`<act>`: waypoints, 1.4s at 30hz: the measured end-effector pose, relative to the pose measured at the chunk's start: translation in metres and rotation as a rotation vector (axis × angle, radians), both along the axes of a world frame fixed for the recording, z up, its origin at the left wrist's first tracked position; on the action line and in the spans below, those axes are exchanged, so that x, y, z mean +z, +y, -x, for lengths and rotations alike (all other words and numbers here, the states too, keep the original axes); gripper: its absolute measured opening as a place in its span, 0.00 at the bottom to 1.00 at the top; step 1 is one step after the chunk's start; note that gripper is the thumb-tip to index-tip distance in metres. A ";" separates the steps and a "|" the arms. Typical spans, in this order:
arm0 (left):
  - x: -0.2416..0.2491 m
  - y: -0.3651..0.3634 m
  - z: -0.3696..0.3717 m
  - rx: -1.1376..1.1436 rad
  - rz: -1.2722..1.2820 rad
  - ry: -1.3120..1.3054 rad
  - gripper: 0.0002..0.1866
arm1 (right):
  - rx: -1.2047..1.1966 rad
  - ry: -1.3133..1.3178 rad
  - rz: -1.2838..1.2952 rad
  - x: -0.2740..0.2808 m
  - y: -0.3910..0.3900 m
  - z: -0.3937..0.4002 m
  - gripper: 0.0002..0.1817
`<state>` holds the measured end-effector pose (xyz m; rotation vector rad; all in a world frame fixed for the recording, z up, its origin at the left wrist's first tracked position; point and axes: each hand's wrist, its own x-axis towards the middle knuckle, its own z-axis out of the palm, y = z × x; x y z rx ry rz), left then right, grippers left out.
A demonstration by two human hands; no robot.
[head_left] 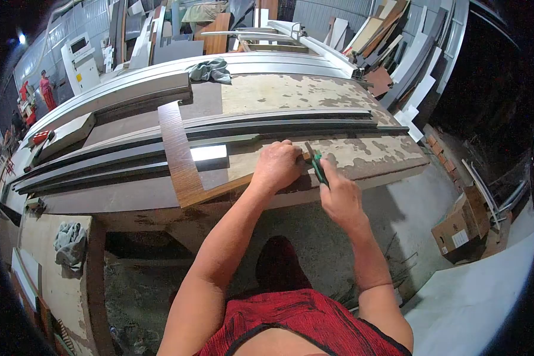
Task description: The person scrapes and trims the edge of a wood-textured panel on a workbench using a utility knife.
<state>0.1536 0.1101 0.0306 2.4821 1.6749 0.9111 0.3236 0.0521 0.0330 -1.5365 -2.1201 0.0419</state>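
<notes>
My left hand (277, 166) is closed on the end of a wood-grain strip (222, 191) at the near edge of the workbench. This strip meets a wider wood-grain piece (181, 154) at a corner; that piece lies across several long dark profiles (124, 157). In my right hand (343, 194) is a green-handled tool (320, 169), its thin dark metal end pointing up and left beside the strip's end, close to my left hand. Its exact kind is hard to make out. A small bright white rectangle (209, 152) lies beside the wider piece.
The workbench (326, 89) has a patchy, worn surface. A grey cloth (210, 70) lies at its back, another cloth (70, 244) on the lower left table. A cardboard box (461, 228) stands on the floor at right. Two people are far left; boards lean against the back wall.
</notes>
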 end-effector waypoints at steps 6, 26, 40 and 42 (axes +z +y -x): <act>0.000 0.000 0.000 -0.022 -0.059 -0.040 0.10 | -0.001 -0.014 0.007 -0.005 -0.022 -0.012 0.29; 0.002 -0.002 -0.001 -0.020 -0.048 -0.024 0.10 | 0.039 -0.064 -0.071 -0.004 0.006 -0.005 0.29; -0.001 0.001 0.000 -0.030 -0.070 -0.064 0.11 | 0.021 -0.106 -0.062 -0.001 -0.016 -0.008 0.29; -0.001 0.000 0.000 -0.025 -0.060 -0.045 0.11 | 0.023 -0.088 -0.069 -0.004 0.003 -0.003 0.29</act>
